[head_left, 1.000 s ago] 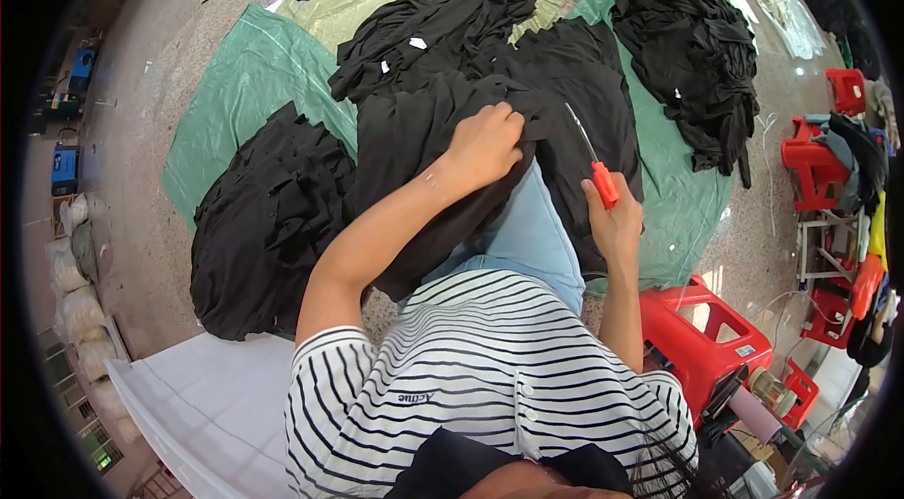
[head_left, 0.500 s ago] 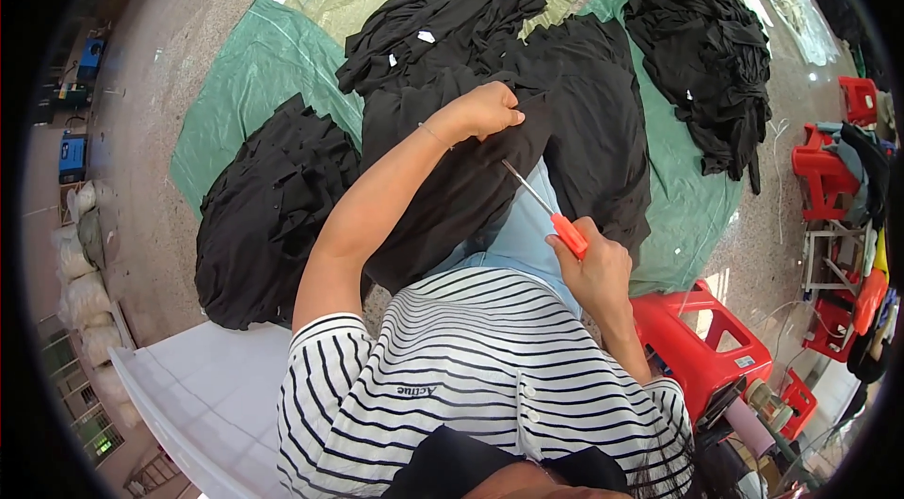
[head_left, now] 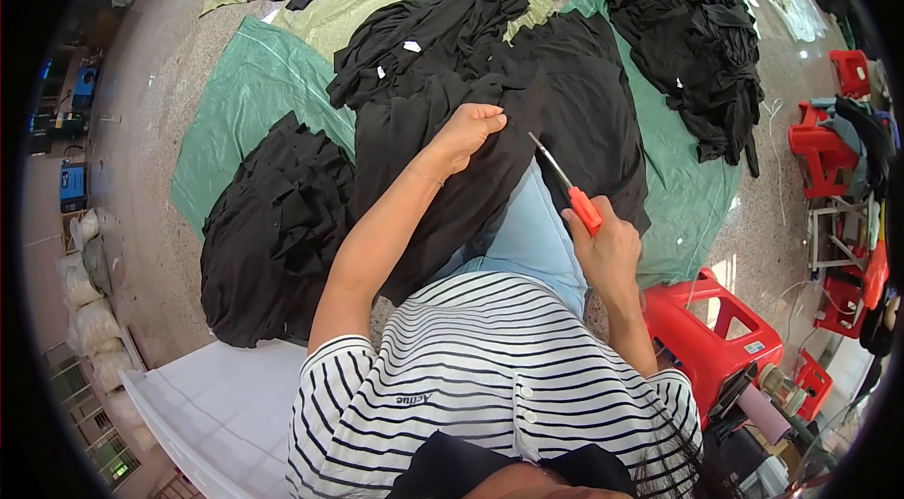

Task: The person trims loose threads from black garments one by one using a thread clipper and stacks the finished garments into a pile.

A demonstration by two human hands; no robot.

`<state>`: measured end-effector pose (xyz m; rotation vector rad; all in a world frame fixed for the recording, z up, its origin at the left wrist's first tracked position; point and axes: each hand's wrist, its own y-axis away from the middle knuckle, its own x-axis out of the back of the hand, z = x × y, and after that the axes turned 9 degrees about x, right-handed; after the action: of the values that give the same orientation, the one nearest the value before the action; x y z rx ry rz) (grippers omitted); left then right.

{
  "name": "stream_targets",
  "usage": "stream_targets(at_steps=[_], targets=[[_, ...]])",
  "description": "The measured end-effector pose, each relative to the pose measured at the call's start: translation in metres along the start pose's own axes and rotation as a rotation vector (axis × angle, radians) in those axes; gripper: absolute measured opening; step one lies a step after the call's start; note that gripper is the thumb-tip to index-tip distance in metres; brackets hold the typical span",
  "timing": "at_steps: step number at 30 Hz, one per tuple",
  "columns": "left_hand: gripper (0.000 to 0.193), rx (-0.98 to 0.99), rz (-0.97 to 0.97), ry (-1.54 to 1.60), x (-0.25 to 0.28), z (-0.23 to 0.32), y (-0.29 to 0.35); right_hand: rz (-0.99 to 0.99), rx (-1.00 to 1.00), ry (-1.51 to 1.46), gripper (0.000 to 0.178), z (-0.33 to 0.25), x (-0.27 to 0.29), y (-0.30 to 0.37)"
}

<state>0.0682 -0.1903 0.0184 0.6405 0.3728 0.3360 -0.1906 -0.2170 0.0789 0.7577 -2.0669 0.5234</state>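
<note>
Two hands at work over one black garment (head_left: pixel 443 179) draped across the lap, with the green tarp (head_left: pixel 254 94) on the floor as landmark. Left of the garment, on the tarp's near-left edge: one heap of black cloth (head_left: pixel 273 226). On the garment's upper edge: left hand (head_left: pixel 468 132), fingers closed, pinching a fold of the fabric. Just right of that pinch: one pair of thread snips (head_left: pixel 565 186), thin metal blades aimed up-left at the fold, orange handle gripped in the closed right hand (head_left: pixel 607 249). To do this well, probably best to hold the fold taut, bring only the blade tips to any loose thread, keep the cloth itself out of the blades. Beyond the garment, up the tarp: a second black pile (head_left: pixel 433 28) with small white labels showing. Off the tarp's right edge: a third black pile (head_left: pixel 697 47). Lower right of the tarp: one red plastic stool (head_left: pixel 706 334) close by, several more red stools (head_left: pixel 829 160) stacked farther right.
</note>
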Motion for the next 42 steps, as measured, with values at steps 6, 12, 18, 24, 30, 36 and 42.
stream_targets(at_steps=[6, 12, 18, 24, 30, 36, 42], targets=[[0.022, -0.039, 0.049, 0.050, 0.001, -0.015, -0.013, -0.050, 0.011, 0.002, 0.033, 0.000, 0.000, -0.001], [0.024, -0.081, 0.119, 0.038, -0.004, -0.019, -0.012, -0.028, -0.007, 0.014, 0.033, 0.002, 0.000, 0.000], [0.019, -0.447, 0.357, -0.525, -0.018, -0.035, -0.012, 0.088, -0.107, -0.106, 0.030, 0.001, 0.006, -0.003], [0.010, -0.634, 0.008, -1.180, -0.113, -0.082, 0.041, 0.268, -0.221, -0.155, 0.025, 0.008, 0.035, -0.009], [0.013, -1.164, 0.292, -0.927, -0.074, -0.058, 0.051, 0.129, -0.232, -0.087, 0.026, 0.010, 0.022, 0.004], [0.024, -0.865, 0.222, -0.978, -0.007, -0.049, 0.058, -0.038, -0.146, -0.083, 0.027, 0.009, 0.006, 0.013], [0.023, -0.853, 0.284, -1.058, -0.008, -0.051, 0.060, -0.134, -0.082, -0.109, 0.027, -0.001, 0.011, 0.024]])
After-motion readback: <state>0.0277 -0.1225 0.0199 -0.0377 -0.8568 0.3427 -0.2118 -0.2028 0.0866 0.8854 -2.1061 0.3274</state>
